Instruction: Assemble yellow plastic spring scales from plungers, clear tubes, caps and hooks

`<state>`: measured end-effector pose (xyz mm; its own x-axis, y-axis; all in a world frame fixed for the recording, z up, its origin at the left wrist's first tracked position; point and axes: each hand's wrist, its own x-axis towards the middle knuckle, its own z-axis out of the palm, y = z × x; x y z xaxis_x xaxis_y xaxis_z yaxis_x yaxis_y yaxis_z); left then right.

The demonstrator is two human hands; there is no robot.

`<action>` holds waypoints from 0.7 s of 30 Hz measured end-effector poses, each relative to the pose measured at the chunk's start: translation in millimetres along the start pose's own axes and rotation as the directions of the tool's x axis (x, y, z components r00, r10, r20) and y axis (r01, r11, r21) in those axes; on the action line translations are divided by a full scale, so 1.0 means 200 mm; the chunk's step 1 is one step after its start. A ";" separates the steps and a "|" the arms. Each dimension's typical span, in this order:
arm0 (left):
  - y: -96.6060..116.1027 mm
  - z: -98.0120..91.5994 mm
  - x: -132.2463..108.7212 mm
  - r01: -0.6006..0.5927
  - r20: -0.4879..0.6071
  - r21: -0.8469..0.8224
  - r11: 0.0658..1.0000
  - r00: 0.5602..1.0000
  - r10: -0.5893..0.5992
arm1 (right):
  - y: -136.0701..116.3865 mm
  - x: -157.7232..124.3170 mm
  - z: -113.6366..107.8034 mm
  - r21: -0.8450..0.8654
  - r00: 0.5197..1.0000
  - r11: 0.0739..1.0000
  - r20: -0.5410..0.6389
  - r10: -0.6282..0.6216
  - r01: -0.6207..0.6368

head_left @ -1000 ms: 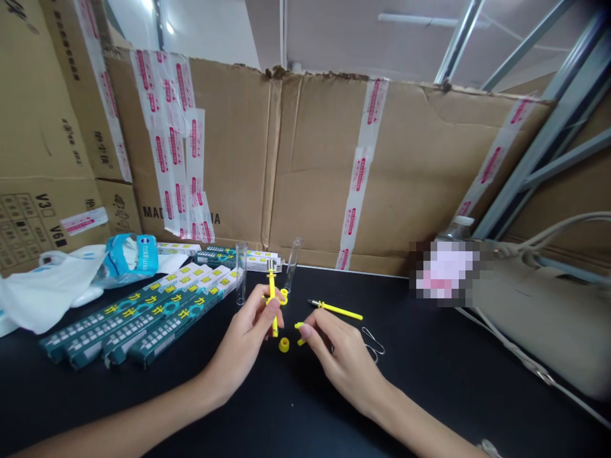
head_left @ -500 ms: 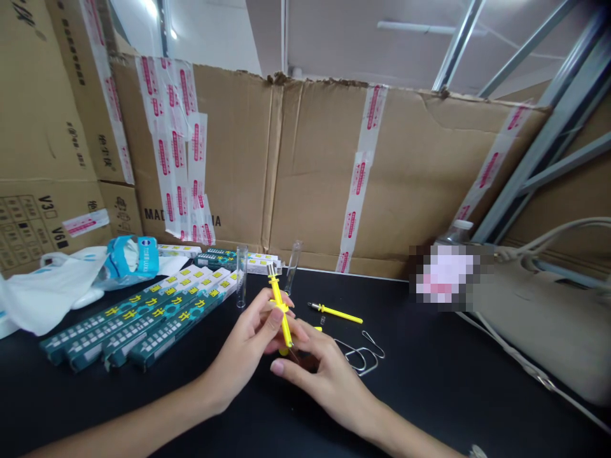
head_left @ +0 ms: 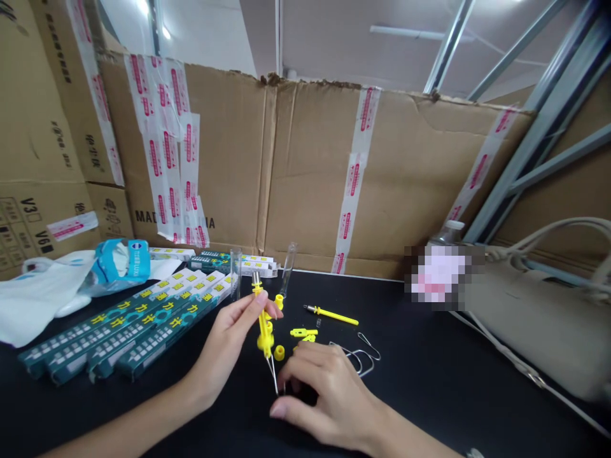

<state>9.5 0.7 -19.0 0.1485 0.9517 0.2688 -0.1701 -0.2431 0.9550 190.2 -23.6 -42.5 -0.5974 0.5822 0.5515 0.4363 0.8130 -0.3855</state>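
My left hand (head_left: 241, 324) pinches a slim yellow plastic spring-scale rod (head_left: 263, 324) between thumb and fingers, tilted with its metal top end up. At the rod's lower end sits a yellow round cap, with a thin metal hook (head_left: 272, 372) running down from it. The fingers of my right hand (head_left: 329, 394) are curled around the hook's lower end; its tip is partly hidden by them. Small yellow caps (head_left: 279, 353) and yellow flat pieces (head_left: 303, 333) lie on the black table just beyond my right hand.
Another yellow rod (head_left: 337, 315), a small spring (head_left: 319, 322) and bent wire hooks (head_left: 365, 362) lie to the right. Clear tubes (head_left: 289, 270) stand behind. Green-and-white boxes (head_left: 157, 334) and a blue tissue pack (head_left: 121, 267) are left; a beige bag (head_left: 529, 318) is right. Cardboard (head_left: 305, 172) walls the back.
The rod has moved slightly left in my left hand, and my right hand has dropped away from it to the hook's lower end. Small yellow parts behind my hands now show.
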 end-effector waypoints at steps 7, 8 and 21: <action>0.05 -0.02 0.01 0.068 0.073 0.009 0.998 0.995 -0.068 | 0.11 0.00 -0.05 0.060 0.952 0.971 -0.188 0.241 -0.233; 0.05 -0.02 0.01 0.087 0.092 0.005 0.996 0.992 -0.088 | 0.13 0.00 -0.05 0.091 0.947 0.968 -0.203 0.249 -0.235; 0.04 0.01 -0.01 0.181 0.203 -0.001 0.983 0.963 -0.177 | 0.10 0.02 -0.08 0.024 0.927 0.986 -0.337 0.165 -0.167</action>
<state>10.8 -3.0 -12.1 0.3705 0.9217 0.1149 -0.1416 -0.0662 0.9877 207.1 -4.5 -35.4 -0.2551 0.6707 0.6965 0.5135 0.7043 -0.4902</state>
